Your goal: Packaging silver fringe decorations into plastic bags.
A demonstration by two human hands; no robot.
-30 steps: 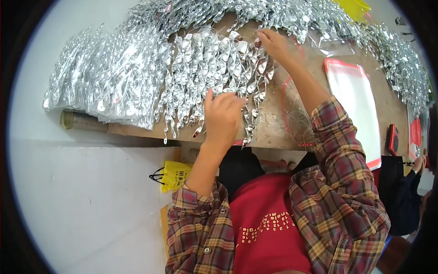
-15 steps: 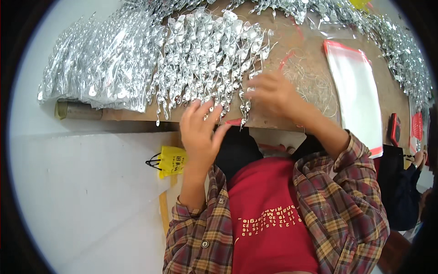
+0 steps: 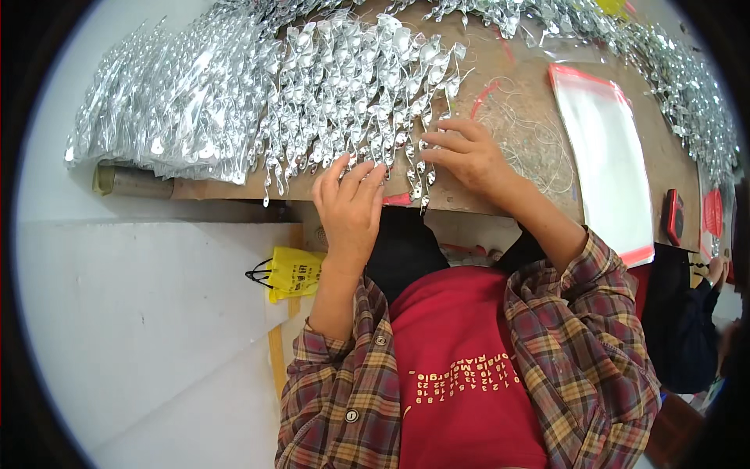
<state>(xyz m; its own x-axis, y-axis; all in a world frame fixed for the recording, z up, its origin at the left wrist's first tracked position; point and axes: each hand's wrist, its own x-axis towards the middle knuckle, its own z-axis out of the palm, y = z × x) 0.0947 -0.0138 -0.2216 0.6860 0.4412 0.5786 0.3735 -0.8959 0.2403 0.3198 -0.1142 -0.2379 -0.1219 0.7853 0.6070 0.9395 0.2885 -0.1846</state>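
Observation:
Loose strands of shiny silver spangles (image 3: 344,86) lie side by side on the brown table, their ends toward me. My left hand (image 3: 349,199) rests at the near ends of these strands, fingers stretched out and slightly apart, fingertips touching the spangles. At the right side of the group, my right hand (image 3: 476,160) is open beside the outermost strands (image 3: 420,168). Its fingers are spread and point left, and nothing shows in its grasp. A small red strip (image 3: 397,199) lies at the table edge, just right of my left hand.
Silver strands in transparent wrapping (image 3: 172,109) are stacked at left. Tangled pale threads (image 3: 539,152) lie right of my right hand, near transparent sleeves with red edges (image 3: 609,164). A red device (image 3: 675,217) lies farther right. A yellow bag (image 3: 295,273) hangs below the table; another person's hand (image 3: 716,270) shows at far right.
My right hand, blurred before, is now sharp, with its fingers more spread beside the outer strands. My left hand has shifted slightly up and its thumb has drawn in toward the fingers.

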